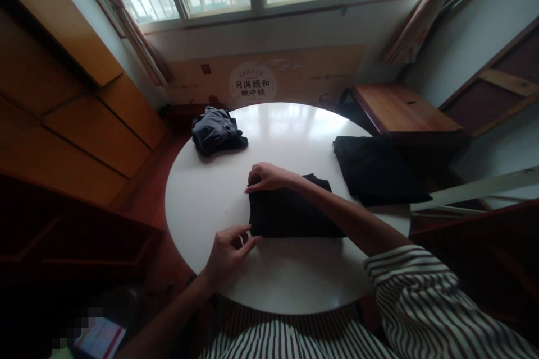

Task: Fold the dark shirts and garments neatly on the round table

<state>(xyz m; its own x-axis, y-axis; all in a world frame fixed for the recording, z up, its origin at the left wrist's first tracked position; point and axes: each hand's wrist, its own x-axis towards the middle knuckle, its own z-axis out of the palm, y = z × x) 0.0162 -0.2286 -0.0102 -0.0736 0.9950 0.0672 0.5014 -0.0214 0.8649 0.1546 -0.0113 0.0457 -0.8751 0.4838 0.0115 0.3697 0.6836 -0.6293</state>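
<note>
A folded black garment (290, 216) lies flat on the white round table (197, 196), its long side running left to right. My right hand (269, 176) reaches across it and grips the far left corner, fingers curled over and thumb below. At the near left corner, the thumb and index finger of my left hand (229, 247) pinch the edge of the cloth. My right forearm covers part of the garment's right half, so some layers are hidden. Its exact kind I cannot make out.
A crumpled dark grey garment (217, 130) sits at the table's far left. Another folded black garment (374, 171) lies at the right, overhanging the edge. Beyond it stands a wooden side table (404, 106). Wooden cabinets (96, 129) line the left, with windows ahead.
</note>
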